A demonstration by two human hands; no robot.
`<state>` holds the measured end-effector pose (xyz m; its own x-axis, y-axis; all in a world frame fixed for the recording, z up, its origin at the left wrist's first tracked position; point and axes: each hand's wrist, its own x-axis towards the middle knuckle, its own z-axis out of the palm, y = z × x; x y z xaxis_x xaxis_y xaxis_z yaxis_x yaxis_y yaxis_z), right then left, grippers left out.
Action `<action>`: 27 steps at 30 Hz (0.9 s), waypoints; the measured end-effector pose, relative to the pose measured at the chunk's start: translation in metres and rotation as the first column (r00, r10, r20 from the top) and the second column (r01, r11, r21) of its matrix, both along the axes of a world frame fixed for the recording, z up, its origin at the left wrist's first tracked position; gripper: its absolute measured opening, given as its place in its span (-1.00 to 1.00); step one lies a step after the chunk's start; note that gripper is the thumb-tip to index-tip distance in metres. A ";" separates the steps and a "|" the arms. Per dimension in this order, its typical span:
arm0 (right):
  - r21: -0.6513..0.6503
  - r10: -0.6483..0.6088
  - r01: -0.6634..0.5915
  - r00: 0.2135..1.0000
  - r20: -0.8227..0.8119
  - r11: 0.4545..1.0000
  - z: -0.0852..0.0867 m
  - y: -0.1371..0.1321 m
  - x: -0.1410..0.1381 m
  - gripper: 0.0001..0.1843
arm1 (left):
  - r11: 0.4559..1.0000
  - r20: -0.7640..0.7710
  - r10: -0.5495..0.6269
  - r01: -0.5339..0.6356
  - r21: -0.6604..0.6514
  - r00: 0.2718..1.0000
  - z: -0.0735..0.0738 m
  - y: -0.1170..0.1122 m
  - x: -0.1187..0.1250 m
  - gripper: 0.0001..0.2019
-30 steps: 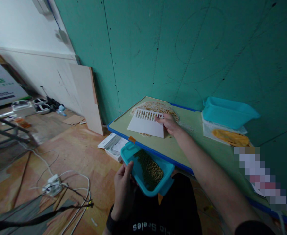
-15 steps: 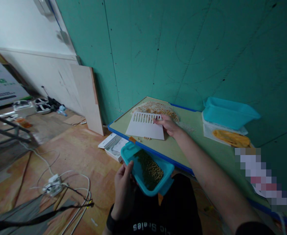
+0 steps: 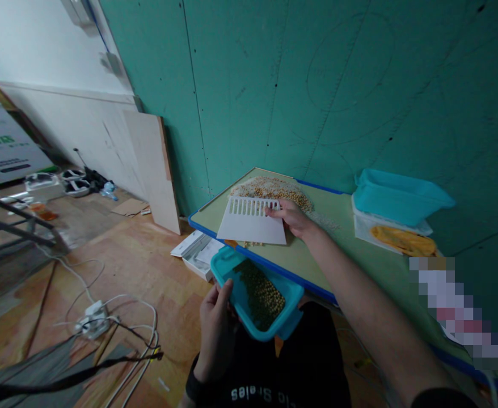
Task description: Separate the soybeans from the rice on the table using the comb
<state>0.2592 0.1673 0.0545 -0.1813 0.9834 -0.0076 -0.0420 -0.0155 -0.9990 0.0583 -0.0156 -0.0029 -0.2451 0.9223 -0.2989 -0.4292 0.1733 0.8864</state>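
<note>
My left hand [image 3: 218, 309] is closed on the near left rim of a turquoise plastic tub [image 3: 236, 283], thumb over the edge. Inside the tub lie small dark green grains and round yellow beans [image 3: 266, 290]. The tub sits just below the table's blue front edge. In my right hand [image 3: 290, 218] is a white slotted scraper [image 3: 253, 228], gripped at its right side and held low over the table. A few loose yellow beans [image 3: 253, 244] show by the scraper's near edge. Behind it a pile of mixed beans and pale grains [image 3: 274, 188] is spread out.
On the pale green table [image 3: 338, 241], a second turquoise tub [image 3: 402, 195] and a yellow cloth-like item [image 3: 404, 240] rest at the right. The green wall [image 3: 240, 102] rises behind. White cables and a power strip [image 3: 93, 320] lie on the floor to the left, and an opened white box [image 3: 198, 255] is below the table.
The scraper has shifted slightly toward the table's front edge, near the loose beans. The tub in my left hand stays in nearly the same place.
</note>
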 end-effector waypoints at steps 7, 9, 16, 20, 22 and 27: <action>-0.012 0.050 -0.050 0.999 -0.010 0.999 -0.001 -0.001 0.000 -0.58 | 0.997 0.097 -0.070 0.071 -0.015 0.993 -0.004 -0.001 0.000 -0.64; -0.016 0.052 -0.053 0.998 -0.018 0.998 0.000 -0.002 0.000 -0.57 | 0.998 0.119 -0.062 0.064 -0.014 0.991 -0.004 -0.002 0.001 -0.63; -0.025 0.109 -0.110 0.993 -0.050 0.994 0.005 -0.007 -0.002 -0.51 | 0.998 0.126 -0.060 0.063 -0.017 0.990 -0.003 -0.003 0.003 -0.59; -0.025 0.065 -0.067 0.996 -0.063 0.997 0.004 -0.004 0.000 -0.51 | 0.997 0.088 -0.078 0.079 -0.008 0.993 -0.006 -0.003 0.002 -0.64; -0.014 0.035 -0.036 0.997 -0.070 0.999 0.003 -0.003 0.000 -0.52 | 0.997 0.086 -0.078 0.079 -0.005 0.993 -0.008 -0.003 0.001 -0.63; -0.039 0.036 -0.038 0.998 -0.057 0.999 0.003 -0.003 0.000 -0.56 | 0.996 0.088 -0.088 0.088 0.009 0.992 -0.010 -0.001 -0.001 -0.61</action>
